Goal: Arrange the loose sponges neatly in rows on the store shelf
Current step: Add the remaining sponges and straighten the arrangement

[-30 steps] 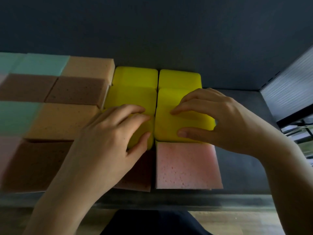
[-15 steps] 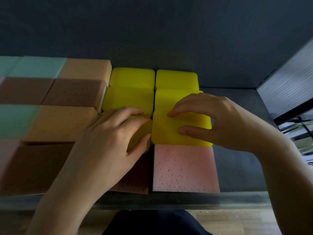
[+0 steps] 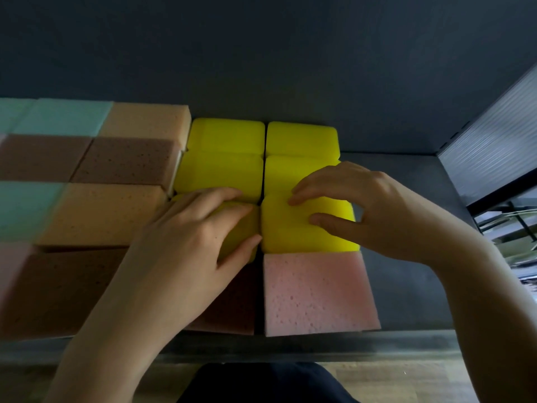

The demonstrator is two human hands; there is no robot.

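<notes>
Shelf, right end of the sponge block.

- Two near yellow sponges side by side, long sides apparently left-right, touching at the seam between the hands.
- Left hand grips the left yellow sponge: fingers over the top, thumb on its near edge.
- Right hand spread, fingertips and thumb pressing the top of the right yellow sponge.
- Each sponge lies directly under its own hand, just near of the yellow row behind.
- Pink sponge touches the right one's near edge.

Likely next: push far, square the seam.
</notes>
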